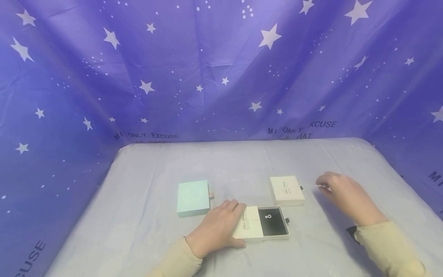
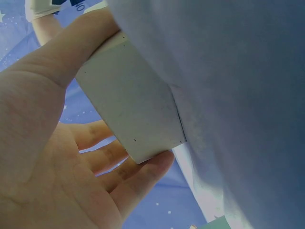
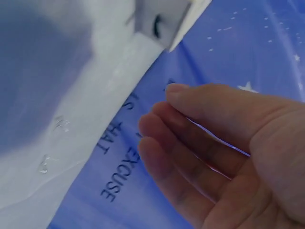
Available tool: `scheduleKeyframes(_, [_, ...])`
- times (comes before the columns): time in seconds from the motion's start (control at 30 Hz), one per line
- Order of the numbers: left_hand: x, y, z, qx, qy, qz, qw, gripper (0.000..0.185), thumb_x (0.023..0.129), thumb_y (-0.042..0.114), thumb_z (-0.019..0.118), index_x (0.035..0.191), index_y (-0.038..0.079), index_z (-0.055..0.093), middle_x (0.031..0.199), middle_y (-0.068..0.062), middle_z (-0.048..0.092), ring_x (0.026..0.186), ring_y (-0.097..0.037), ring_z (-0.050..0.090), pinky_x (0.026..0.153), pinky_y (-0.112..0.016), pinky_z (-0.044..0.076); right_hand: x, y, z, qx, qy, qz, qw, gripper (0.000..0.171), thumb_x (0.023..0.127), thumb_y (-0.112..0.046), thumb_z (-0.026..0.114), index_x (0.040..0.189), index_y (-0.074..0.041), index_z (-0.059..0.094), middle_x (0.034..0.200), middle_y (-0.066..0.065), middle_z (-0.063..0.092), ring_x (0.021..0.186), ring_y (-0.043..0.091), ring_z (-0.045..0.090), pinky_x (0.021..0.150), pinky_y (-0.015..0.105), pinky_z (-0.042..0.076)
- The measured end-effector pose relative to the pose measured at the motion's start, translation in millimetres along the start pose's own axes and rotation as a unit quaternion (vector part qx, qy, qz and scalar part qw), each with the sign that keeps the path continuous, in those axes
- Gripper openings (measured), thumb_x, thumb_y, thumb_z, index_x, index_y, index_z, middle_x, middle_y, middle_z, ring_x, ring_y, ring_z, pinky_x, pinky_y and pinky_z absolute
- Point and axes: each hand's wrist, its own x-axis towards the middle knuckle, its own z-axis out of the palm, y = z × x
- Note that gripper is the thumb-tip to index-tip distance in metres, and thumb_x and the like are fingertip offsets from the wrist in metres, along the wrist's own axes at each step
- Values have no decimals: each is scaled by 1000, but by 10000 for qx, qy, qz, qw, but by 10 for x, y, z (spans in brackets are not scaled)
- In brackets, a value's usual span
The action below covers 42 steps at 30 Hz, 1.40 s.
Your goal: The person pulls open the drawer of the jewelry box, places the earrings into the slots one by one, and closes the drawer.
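Observation:
My left hand (image 1: 219, 225) grips the left end of a white slide-out jewellery box (image 1: 254, 223), thumb on the near side and fingers on the far side. In the left wrist view the box's plain end (image 2: 128, 100) sits between thumb and fingers. Its drawer stands partly out to the right, showing a black pad (image 1: 275, 227) with a small silvery piece of jewellery (image 1: 268, 216) on it. A dark pull tab (image 1: 287, 220) sticks out from the drawer. My right hand (image 1: 347, 194) hovers at the right, fingers loosely bent and holding nothing. Closest to it is a closed white box (image 1: 286, 190).
A mint-green box (image 1: 192, 197) with a pinkish tab lies left of the gripped box. Pale grey cloth (image 1: 145, 246) covers the table. Two small shiny bits (image 3: 62, 124) show on the cloth in the right wrist view. A purple star-print curtain (image 1: 207, 57) hangs around the table.

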Motion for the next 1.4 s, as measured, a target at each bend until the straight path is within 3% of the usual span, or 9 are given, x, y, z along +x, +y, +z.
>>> scheduleKeyframes(0.2, [-7,-2,4,-20,52,49,10000,85,62,55,87,127,14,52,108,5,58,95,-8,53,83,-21,49,12,193,70,-144,-92,91,9998,16,79,4,72,94,9,69,96,28,69,89,46,65,84,60,51])
scheduleKeyframes(0.33, [-14,3,-2,-44,60,62,10000,86,62,55,87,128,13,52,108,4,59,95,-10,54,84,-22,50,-5,336,144,-189,-37,40,9998,3,82,3,69,84,3,70,85,22,70,80,42,67,79,59,52])
scheduleKeyframes(0.47, [-9,8,12,-35,71,91,9999,87,61,56,87,128,12,52,108,3,59,96,-11,54,84,-23,50,-33,467,199,-183,-80,58,9998,19,85,0,67,69,-10,66,74,12,69,69,34,65,73,57,53])
scheduleKeyframes(0.6, [-7,12,25,13,88,115,9999,86,62,56,87,127,12,52,106,3,58,95,-11,54,83,-22,49,-46,539,215,-139,-266,151,9994,29,87,-1,65,63,-16,59,72,8,68,68,34,65,72,57,52])
scheduleKeyframes(0.87, [-11,9,10,35,75,83,9999,85,62,56,87,126,13,52,105,4,58,94,-11,53,81,-22,49,-32,571,235,-171,-279,114,9994,29,83,3,65,62,-16,59,69,4,65,65,29,63,70,54,52])
scheduleKeyframes(1.07, [-12,5,5,56,122,124,9998,84,61,56,87,125,13,52,104,4,58,93,-11,52,80,-21,49,-15,586,259,-242,-234,9,9994,38,79,7,62,55,-18,46,61,-3,53,58,15,46,57,40,46])
scheduleKeyframes(1.23, [-11,5,-2,67,113,111,9999,84,61,56,88,124,13,52,104,4,57,92,-10,52,79,-21,48,2,604,266,-149,-202,75,9997,19,78,7,65,67,-8,66,73,13,68,67,34,64,68,52,53])
scheduleKeyframes(1.4, [-14,3,-12,89,118,100,9998,84,61,56,88,123,13,53,103,5,57,92,-10,52,79,-21,48,13,614,271,-100,-182,133,9997,12,78,8,66,78,-3,72,84,22,71,78,44,66,75,58,52])
